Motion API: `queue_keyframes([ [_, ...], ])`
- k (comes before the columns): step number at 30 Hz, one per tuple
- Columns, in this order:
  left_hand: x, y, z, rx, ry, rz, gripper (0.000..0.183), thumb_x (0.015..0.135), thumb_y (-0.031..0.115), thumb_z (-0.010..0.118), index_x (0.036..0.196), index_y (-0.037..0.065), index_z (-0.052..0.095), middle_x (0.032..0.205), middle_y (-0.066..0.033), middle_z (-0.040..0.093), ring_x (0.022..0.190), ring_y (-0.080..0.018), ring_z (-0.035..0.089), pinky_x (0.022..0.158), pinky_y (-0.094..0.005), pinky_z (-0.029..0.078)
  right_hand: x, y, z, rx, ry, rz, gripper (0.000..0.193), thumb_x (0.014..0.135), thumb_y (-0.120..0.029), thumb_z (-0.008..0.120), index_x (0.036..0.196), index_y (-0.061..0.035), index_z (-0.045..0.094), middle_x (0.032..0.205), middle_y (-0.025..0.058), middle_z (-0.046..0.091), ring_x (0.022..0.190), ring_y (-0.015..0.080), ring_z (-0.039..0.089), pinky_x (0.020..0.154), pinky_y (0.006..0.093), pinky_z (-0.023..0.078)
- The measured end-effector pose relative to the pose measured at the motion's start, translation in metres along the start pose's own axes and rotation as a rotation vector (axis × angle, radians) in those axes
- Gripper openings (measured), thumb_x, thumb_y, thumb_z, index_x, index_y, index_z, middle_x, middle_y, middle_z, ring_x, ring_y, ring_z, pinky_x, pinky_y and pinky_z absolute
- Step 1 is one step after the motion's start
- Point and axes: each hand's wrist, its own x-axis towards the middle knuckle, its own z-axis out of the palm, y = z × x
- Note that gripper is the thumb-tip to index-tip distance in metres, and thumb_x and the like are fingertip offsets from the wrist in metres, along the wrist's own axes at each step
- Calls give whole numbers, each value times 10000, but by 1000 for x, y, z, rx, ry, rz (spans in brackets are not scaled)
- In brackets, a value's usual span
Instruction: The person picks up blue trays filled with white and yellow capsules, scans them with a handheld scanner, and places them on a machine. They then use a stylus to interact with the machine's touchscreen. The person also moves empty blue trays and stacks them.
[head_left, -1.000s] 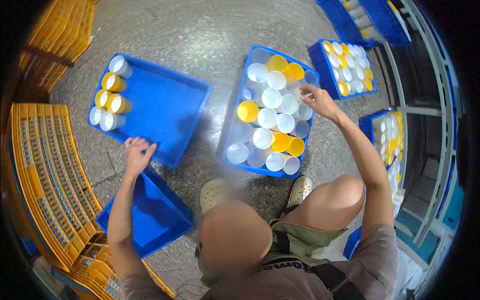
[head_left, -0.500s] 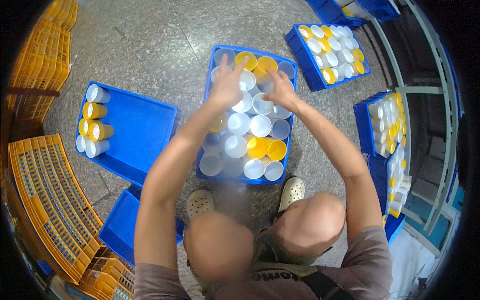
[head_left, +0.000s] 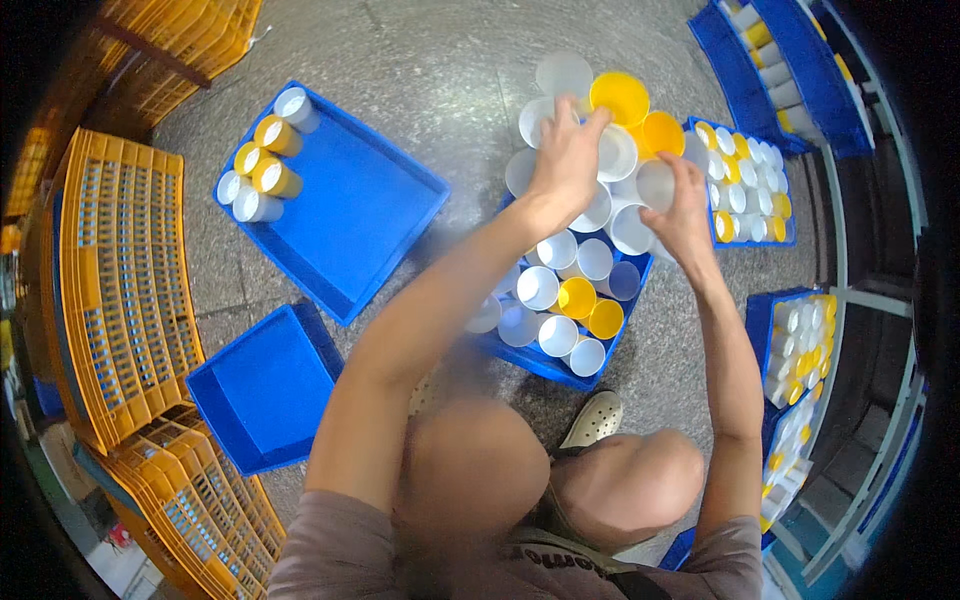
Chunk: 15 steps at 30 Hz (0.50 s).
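A cluster of white and yellow plastic cups (head_left: 620, 98) is raised off the blue tray in front of me, mouths facing up. My left hand (head_left: 565, 165) grips its left side, the fingers reaching over a white cup (head_left: 617, 152). On the other side, my right hand (head_left: 682, 210) presses against a white cup (head_left: 656, 185), thumb and fingers around it. Between my two hands the cups are squeezed together. Below, the blue tray (head_left: 545, 368) still carries several cups, including yellow ones (head_left: 577, 298) near its front edge. The lifted cups hide its far part.
At left lies a larger blue tray (head_left: 370, 220) with a few white and yellow cups along its left side. Nearer me is another blue tray (head_left: 265, 390). Orange crates (head_left: 125, 290) line the left; cup-filled blue trays (head_left: 755, 240) stand at right, beside a metal frame (head_left: 840, 250).
My hands have closed on a group of cups and lifted it out of the tray. The view has turned, so the trays appear shifted.
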Motion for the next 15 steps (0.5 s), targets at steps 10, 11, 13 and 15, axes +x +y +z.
queue_keyframes([
  [10, -130, -86, -193, 236, 484, -105, 736, 532, -77, 732, 1231, 24, 521, 1227, -214, 488, 1162, -379, 482, 983, -408, 424, 66, -198, 39, 218, -311, -554, 723, 632, 31, 724, 1290, -133, 473, 1360, 217, 385, 1227, 406, 476, 1050, 428, 429],
  [11, -143, -104, -196, 240, 472, -197, 710, 560, -78, 716, 1234, 24, 515, 1222, -225, 483, 1156, -396, 478, 976, -417, 424, 69, -213, 60, 223, -375, -576, 736, 622, 26, 731, 1293, -135, 474, 1349, 219, 395, 1212, 406, 488, 1034, 424, 442],
  [13, -164, -137, -198, 245, 454, -365, 659, 615, -80, 685, 1240, 23, 502, 1212, -246, 473, 1143, -431, 469, 962, -437, 422, 75, -235, 97, 233, -512, -618, 763, 611, 21, 739, 1305, -135, 465, 1337, 216, 405, 1211, 403, 483, 1032, 416, 443],
  [15, -171, -164, -193, 237, 450, -509, 671, 613, -91, 677, 1246, 22, 482, 1240, -260, 424, 1141, -442, 466, 953, -451, 426, 79, -252, 129, 259, -671, -645, 788, 609, 20, 741, 1323, -129, 444, 1334, 206, 407, 1239, 396, 452, 1063, 409, 418],
])
